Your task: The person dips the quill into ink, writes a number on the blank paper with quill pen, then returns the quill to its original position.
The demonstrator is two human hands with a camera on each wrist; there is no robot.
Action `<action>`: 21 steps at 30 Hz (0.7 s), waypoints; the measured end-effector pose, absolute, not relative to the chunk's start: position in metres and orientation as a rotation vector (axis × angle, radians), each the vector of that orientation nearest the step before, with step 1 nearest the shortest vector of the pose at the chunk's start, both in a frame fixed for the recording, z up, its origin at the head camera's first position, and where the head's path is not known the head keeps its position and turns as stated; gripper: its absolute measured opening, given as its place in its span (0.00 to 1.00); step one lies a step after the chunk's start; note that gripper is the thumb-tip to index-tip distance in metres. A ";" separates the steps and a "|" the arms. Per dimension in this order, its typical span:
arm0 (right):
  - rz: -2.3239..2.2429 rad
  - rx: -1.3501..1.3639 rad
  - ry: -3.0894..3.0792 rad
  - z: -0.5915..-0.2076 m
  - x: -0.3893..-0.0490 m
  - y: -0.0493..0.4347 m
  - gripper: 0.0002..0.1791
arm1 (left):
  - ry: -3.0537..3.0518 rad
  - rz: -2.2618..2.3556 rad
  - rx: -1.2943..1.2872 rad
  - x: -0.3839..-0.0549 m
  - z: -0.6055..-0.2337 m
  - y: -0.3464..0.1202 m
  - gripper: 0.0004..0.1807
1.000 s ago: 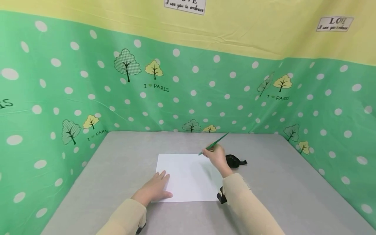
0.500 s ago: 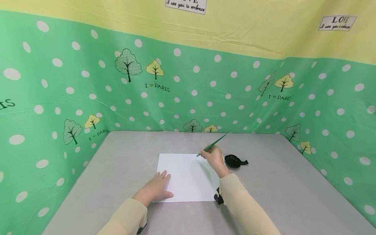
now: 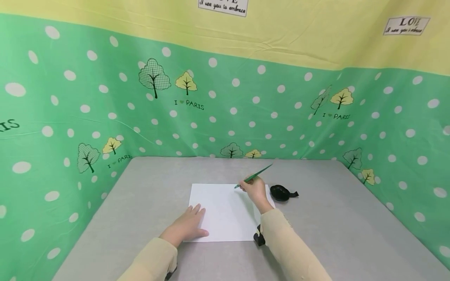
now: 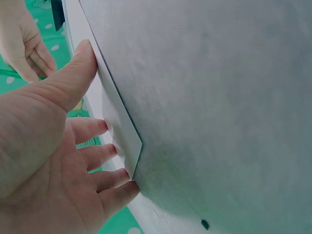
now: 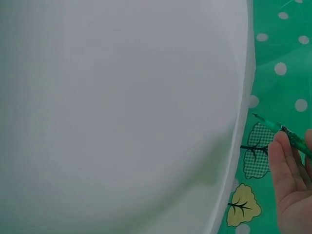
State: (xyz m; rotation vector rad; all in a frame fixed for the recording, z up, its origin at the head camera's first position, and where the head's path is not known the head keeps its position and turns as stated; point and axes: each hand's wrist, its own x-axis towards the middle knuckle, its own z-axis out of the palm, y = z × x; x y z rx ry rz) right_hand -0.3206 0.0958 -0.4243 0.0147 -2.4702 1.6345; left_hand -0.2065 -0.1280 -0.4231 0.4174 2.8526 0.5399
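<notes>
In the head view, a white sheet of paper [image 3: 225,218] lies on the table. My left hand [image 3: 188,224] rests on its left edge, fingers spread; the left wrist view shows the thumb and fingertips of this left hand [image 4: 73,141] along the paper's edge and corner. My right hand [image 3: 256,191] pinches a slim green dip pen [image 3: 254,175] over the far right part of the sheet, its tail slanting up to the right. In the right wrist view, the pen's dark tip [image 5: 255,116] appears just off the white surface. No marks show on the paper.
A small black dish with a short handle [image 3: 280,193] sits just right of the paper's far corner. The grey table [image 3: 334,226] reaches to a green and yellow printed curtain [image 3: 211,97] at the back and sides. Black camera straps are on both wrists.
My right hand has moved slightly left and nearer with the pen, whose tip now stands over the sheet. More of the black dish shows. The left hand stays put on the paper.
</notes>
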 end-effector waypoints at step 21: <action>1.521 -0.018 -2.552 -0.426 -0.321 0.090 0.05 | 2.859 0.531 0.397 -0.205 -0.421 -0.127 0.41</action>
